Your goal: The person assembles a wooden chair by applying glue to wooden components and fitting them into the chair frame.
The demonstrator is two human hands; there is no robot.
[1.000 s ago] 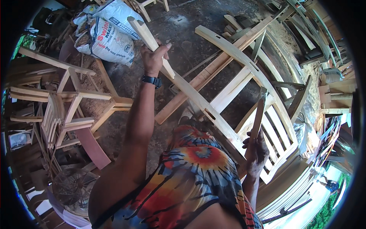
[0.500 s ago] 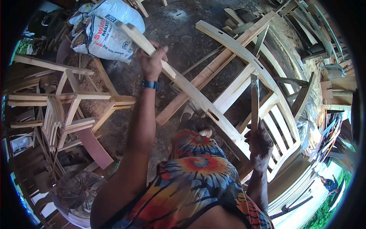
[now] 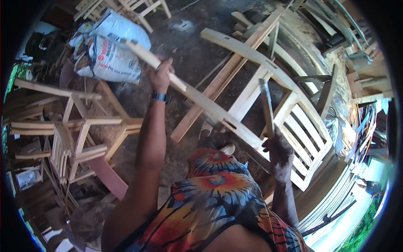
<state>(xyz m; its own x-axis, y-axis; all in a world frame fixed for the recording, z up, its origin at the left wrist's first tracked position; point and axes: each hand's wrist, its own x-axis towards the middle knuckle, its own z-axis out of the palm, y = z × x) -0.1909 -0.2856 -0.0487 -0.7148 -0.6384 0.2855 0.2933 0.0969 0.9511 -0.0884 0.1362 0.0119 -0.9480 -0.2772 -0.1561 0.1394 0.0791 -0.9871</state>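
Observation:
A pale wooden chair frame (image 3: 247, 136) with slotted side rails lies slanting across the middle. My left hand (image 3: 159, 76) is closed around the far left end of its near rail, where a short pale wood strip (image 3: 179, 82) lies along the rail. Whether the fingers hold both pieces is hard to see. In my right hand (image 3: 280, 153), closed beside the near end of that rail, a narrow flat brown bar (image 3: 267, 103) with a greyish tip points up and away; its kind is unclear. The frame's curved slats (image 3: 303, 136) lie to the right of that hand.
White printed sacks (image 3: 115, 63) stand at the far left. Another wooden chair frame (image 3: 79, 122) is to my left, with a fan (image 3: 90, 218) nearer. A long plank (image 3: 210, 103) passes beneath the frame. Loose boards and sawdust lie on the right.
The view has shifted slightly, showing more chair frames at the far left. The bar in my right hand has tilted leftward. My left hand keeps its grip on the rail.

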